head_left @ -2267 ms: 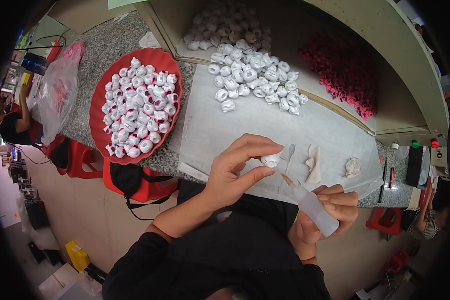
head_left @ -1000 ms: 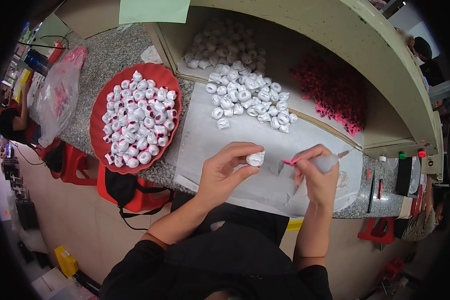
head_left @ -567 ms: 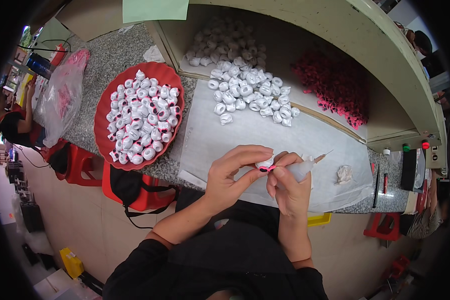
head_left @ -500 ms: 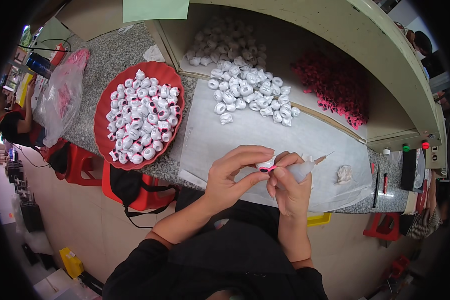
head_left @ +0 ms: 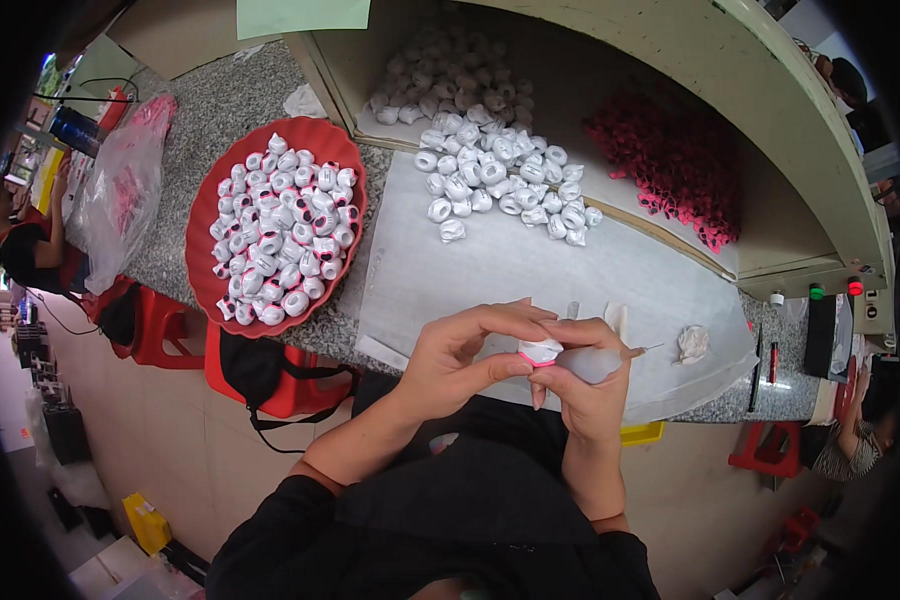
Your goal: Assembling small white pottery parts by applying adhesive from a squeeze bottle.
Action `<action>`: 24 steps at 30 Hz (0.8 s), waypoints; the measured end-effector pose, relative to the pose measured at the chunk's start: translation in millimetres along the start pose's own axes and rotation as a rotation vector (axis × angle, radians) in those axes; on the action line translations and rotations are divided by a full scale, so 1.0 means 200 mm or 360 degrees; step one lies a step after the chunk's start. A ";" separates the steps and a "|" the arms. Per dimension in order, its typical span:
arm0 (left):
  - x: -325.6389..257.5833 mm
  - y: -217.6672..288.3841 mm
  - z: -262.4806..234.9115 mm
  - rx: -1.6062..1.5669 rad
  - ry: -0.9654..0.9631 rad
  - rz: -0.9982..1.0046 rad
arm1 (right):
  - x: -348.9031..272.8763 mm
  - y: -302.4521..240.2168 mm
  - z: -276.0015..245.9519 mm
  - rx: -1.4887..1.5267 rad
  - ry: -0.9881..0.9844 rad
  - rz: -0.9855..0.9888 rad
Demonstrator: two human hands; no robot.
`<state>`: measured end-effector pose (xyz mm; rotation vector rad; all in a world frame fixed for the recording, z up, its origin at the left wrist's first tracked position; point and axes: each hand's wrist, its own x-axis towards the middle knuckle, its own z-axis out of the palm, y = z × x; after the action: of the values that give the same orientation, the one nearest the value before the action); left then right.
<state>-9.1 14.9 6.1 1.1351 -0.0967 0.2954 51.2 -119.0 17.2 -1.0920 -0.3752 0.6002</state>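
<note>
Steadying the small white piece (head_left: 541,349) over the paper sheet (head_left: 440,285), the left hand (head_left: 460,362) and right hand (head_left: 588,385) pinch it together, pink trim (head_left: 536,361) along its lower edge; the right also grips a bottle (head_left: 594,366). Even fingertip pressure should seat the trim best, with the needle tip (head_left: 654,347) pointed away.

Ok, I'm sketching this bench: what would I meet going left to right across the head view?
Clear plastic bag, red scalloped bowl of white pieces, left hand, pink-edged white piece, right hand holding a translucent bottle, crumpled white wad, black stick, red pen, black box.
</note>
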 end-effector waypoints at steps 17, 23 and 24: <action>0.01 -0.02 -0.05 0.0183 -0.0077 0.0040 | 0.00 0.01 0.00 0.0103 -0.0068 -0.0035; -0.01 -0.04 -0.04 0.0202 -0.0184 0.0186 | -0.04 0.00 -0.02 0.0029 0.0019 -0.0022; -0.01 -0.04 -0.04 0.0221 -0.0167 0.0193 | -0.05 0.01 -0.03 0.0014 -0.0046 -0.0066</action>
<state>-10.0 19.3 -5.5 1.2853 -0.2410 0.3544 47.2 -128.7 11.8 -1.0656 -0.4193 0.5808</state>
